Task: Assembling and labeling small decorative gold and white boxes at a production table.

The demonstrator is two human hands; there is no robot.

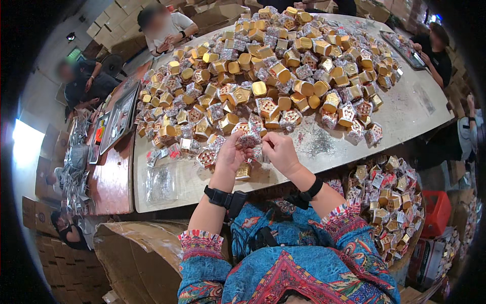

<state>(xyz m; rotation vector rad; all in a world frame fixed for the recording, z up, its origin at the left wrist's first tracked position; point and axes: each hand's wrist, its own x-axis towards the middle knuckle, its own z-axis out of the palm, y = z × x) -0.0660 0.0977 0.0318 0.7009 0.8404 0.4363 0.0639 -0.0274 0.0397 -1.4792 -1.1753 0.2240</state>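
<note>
My left hand (232, 158) is closed around a small patterned packet (248, 137) in red, white and grey, held just above the table's near edge. Right beside it, my right hand (281, 155) has its thumb and fingers pinched together. Whatever that pinch holds, if anything, is too small to make out. A gold box-like piece (243, 172) lies below my hands. Ahead of them spreads a large heap of small gold pieces (259, 89), many with red-dotted faces and several in shiny clear wrapping.
The pale table (197, 188) carries the heap. To the left, a red-brown table (112, 185) holds metal trays (121, 119). An open cardboard box (136, 253) stands at lower left; a container of wrapped pieces (390, 207) and a red plastic object (435, 213) are at right. Other people sit around.
</note>
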